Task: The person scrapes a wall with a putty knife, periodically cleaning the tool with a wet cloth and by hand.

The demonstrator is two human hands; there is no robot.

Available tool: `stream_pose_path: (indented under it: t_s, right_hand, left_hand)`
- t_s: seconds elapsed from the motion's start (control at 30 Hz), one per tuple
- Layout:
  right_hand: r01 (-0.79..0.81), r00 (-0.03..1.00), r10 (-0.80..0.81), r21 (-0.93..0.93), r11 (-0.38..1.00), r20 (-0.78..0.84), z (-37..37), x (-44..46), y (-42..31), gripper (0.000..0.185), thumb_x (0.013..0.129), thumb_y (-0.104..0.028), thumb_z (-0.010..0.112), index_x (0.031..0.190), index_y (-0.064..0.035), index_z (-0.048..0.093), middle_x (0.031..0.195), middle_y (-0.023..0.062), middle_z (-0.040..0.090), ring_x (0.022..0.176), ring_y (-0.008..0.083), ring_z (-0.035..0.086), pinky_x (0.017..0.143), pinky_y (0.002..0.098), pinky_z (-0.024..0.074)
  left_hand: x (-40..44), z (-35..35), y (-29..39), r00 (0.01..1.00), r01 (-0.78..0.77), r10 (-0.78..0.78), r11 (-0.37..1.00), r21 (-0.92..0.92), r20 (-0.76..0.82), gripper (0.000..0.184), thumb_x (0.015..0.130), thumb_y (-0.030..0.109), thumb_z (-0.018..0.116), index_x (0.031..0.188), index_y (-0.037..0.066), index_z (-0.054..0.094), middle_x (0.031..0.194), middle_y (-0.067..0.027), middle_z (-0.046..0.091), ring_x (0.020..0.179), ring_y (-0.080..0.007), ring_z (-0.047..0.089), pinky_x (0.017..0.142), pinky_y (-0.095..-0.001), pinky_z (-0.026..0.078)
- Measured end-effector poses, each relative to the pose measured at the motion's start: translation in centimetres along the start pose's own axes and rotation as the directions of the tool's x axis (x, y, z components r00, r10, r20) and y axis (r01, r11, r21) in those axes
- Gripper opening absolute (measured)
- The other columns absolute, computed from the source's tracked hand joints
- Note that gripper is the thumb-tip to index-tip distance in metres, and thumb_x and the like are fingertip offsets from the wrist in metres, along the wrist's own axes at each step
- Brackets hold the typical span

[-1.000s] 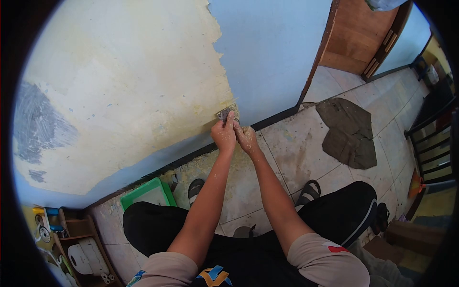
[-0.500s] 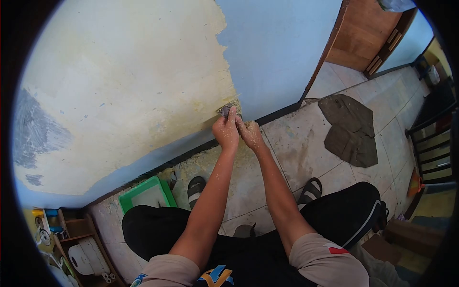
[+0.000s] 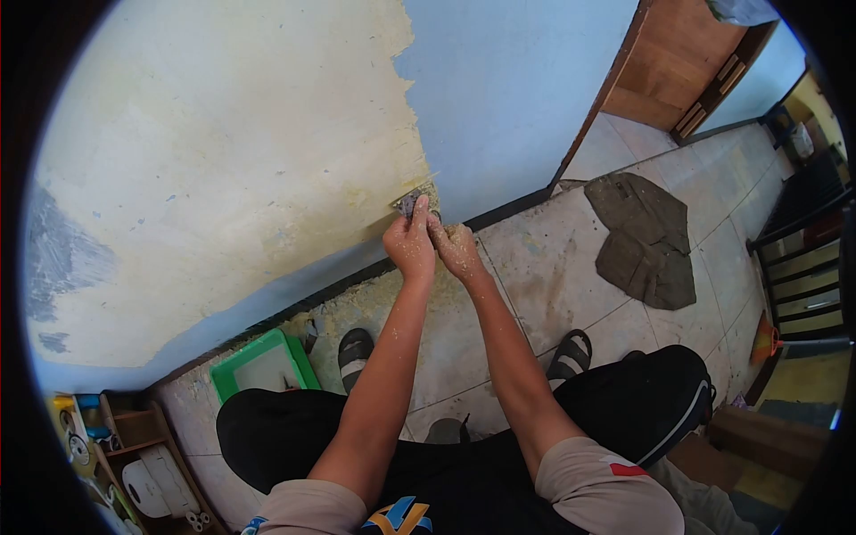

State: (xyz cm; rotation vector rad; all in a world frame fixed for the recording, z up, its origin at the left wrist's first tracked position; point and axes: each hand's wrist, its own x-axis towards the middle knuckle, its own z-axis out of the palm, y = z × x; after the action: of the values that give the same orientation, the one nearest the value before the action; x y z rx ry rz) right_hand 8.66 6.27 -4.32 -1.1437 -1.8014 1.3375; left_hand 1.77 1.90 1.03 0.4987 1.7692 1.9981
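Both of my hands are closed together on a paint scraper point(image 3: 411, 200). Its flat, dirty blade lies against the wall, at the border between the bared cream patch point(image 3: 267, 169) and the blue paint point(image 3: 499, 107). My left hand point(image 3: 411, 244) has a finger stretched along the blade. My right hand point(image 3: 456, 250) grips beside it and is speckled with paint crumbs. The handle is mostly hidden by my fingers.
A green tray point(image 3: 308, 364) stands by the wall at my left foot, near scattered scrapings point(image 3: 370, 299). A dark crumpled cloth point(image 3: 646, 241) lies on the tiles to the right. A small wooden shelf point(image 3: 134, 437) is at lower left; a dark slatted rack point(image 3: 807, 281) stands far right.
The whole view has shifted slightly, with most things now a little further left. Both hands keep their hold on the scraper, still at the paint border.
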Motion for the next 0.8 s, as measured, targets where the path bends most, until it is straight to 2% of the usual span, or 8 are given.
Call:
stream_pose_path:
  t_s: [0.13,0.2,0.33,0.4,0.47,0.53,0.63,0.8]
  right_hand:
    - [0.004,1.000,-0.004,0.031,1.000,0.000,-0.1,-0.1,-0.2,0.067,0.097,-0.054,0.050,0.087,0.0098,0.066,0.069,0.0286,0.063,0.068,0.0351,0.067,0.066,0.0460,0.0491]
    - [-0.015,0.999,0.014,0.027,1.000,0.048,-0.5,-0.2,-0.4,0.053,0.100,-0.045,0.051,0.092,0.0060,0.065,0.071,0.0130,0.067,0.069,0.0150,0.062,0.064,0.0373,0.0497]
    - [-0.012,0.998,0.012,0.000,1.000,0.062,-0.9,-0.1,-0.9,0.052,0.099,-0.044,0.052,0.095,0.0063,0.064,0.073,0.0140,0.067,0.071,0.0151,0.063,0.065,0.0370,0.0499]
    - [0.017,1.000,-0.017,0.040,0.999,-0.005,-0.6,-0.4,-1.2,0.064,0.096,-0.052,0.052,0.088,0.0091,0.066,0.071,0.0268,0.065,0.070,0.0360,0.068,0.067,0.0453,0.0493]
    - [0.070,0.997,-0.068,0.048,0.996,-0.046,-0.4,-0.5,-1.7,0.062,0.096,-0.051,0.052,0.089,0.0085,0.066,0.071,0.0254,0.065,0.070,0.0338,0.068,0.067,0.0445,0.0494]
    - [0.125,0.989,-0.120,0.053,0.991,-0.087,-1.1,-0.1,-4.0,0.060,0.096,-0.051,0.053,0.090,0.0079,0.066,0.072,0.0239,0.066,0.070,0.0317,0.067,0.067,0.0437,0.0495]
    - [0.064,0.997,-0.067,0.090,0.994,0.032,-2.7,0.4,-8.2,0.057,0.096,-0.049,0.053,0.091,0.0069,0.066,0.074,0.0218,0.067,0.070,0.0270,0.065,0.068,0.0422,0.0495]
    - [0.107,0.994,-0.109,0.102,0.989,0.012,-1.8,-0.1,-7.9,0.059,0.096,-0.050,0.053,0.088,0.0064,0.066,0.073,0.0210,0.067,0.069,0.0251,0.064,0.067,0.0422,0.0490]
  left_hand:
    - [0.2,0.1,0.0,0.999,0.039,-0.040,0.999,-0.024,-0.027,0.040,0.088,0.027,0.076,0.063,-0.002,0.064,0.059,-0.0018,0.060,0.055,-0.0064,0.050,0.053,-0.0257,0.041]
    - [0.3,0.1,-0.3,0.999,0.032,-0.032,0.999,-0.030,-0.022,0.040,0.088,0.027,0.076,0.063,-0.002,0.064,0.058,-0.0014,0.059,0.055,-0.0062,0.049,0.052,-0.0259,0.040]
    - [0.5,0.1,-0.4,1.000,0.018,-0.018,1.000,-0.020,-0.021,0.041,0.088,0.027,0.076,0.061,-0.002,0.062,0.057,-0.0003,0.056,0.054,-0.0055,0.045,0.050,-0.0265,0.037]
    - [0.3,0.2,-0.2,1.000,0.006,-0.006,1.000,-0.024,-0.025,0.042,0.089,0.027,0.076,0.062,-0.002,0.062,0.057,-0.0006,0.057,0.054,-0.0059,0.047,0.050,-0.0267,0.038]
    - [0.4,0.2,-0.1,1.000,-0.007,0.006,1.000,-0.029,-0.029,0.042,0.089,0.027,0.075,0.062,-0.002,0.062,0.057,-0.0009,0.057,0.054,-0.0062,0.048,0.050,-0.0269,0.039]
    - [0.3,0.4,1.7,0.999,-0.012,0.015,0.997,-0.080,0.038,0.037,0.091,0.028,0.073,0.069,0.000,0.063,0.065,-0.0040,0.061,0.056,-0.0108,0.056,0.054,-0.0284,0.050]
    - [1.0,1.3,6.7,0.996,-0.054,0.067,0.973,-0.224,0.051,0.038,0.091,0.029,0.073,0.069,0.000,0.061,0.066,-0.0057,0.061,0.057,-0.0136,0.058,0.055,-0.0299,0.051]
    - [0.7,0.6,4.7,0.995,-0.095,0.091,0.989,-0.112,-0.038,0.042,0.090,0.029,0.074,0.068,-0.005,0.065,0.060,-0.0038,0.061,0.057,-0.0080,0.053,0.055,-0.0284,0.044]
